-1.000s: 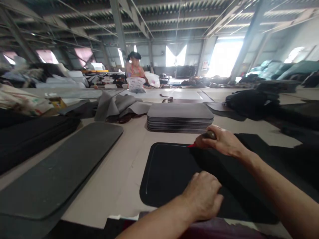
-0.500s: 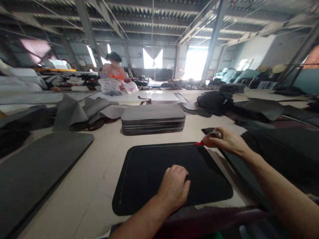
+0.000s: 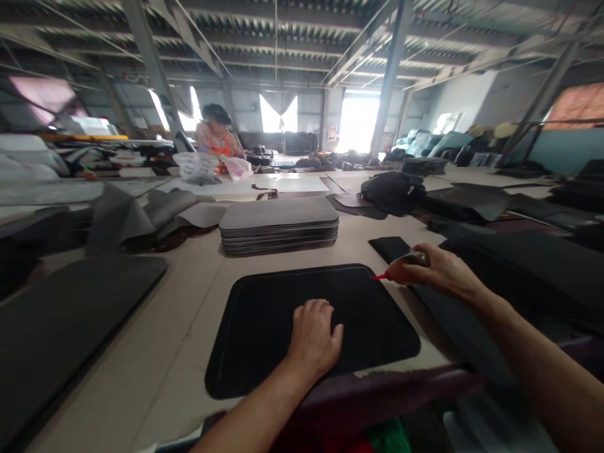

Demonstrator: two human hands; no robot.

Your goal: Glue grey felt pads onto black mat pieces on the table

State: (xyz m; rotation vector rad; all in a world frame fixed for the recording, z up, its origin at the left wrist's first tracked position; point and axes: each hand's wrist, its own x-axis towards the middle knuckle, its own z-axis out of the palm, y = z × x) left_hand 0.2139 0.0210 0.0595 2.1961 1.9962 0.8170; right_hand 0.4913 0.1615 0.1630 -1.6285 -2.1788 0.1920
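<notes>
A black panel with rounded corners (image 3: 268, 321) lies flat before me, a thin pale line running along its far and left edges. On its middle rests my left hand (image 3: 314, 336), palm down, fingers slightly spread and thumb apart, holding nothing. My right hand (image 3: 436, 267) is wrapped round a small bottle (image 3: 401, 270) with a red nozzle (image 3: 380, 276). The nozzle's tip is at the panel's far right corner.
Beyond the panel stands a stack of grey panels (image 3: 279, 228). A large dark sheet (image 3: 70, 314) lies left, dark material (image 3: 533, 270) right. A black bag (image 3: 391, 192) sits farther back. A person (image 3: 218, 135) is across the table beside plastic bags (image 3: 201, 168).
The nozzle has passed round the far right corner and now points at the start of the right edge. The panel has turned slightly, with my left hand still on it. The view has shifted right.
</notes>
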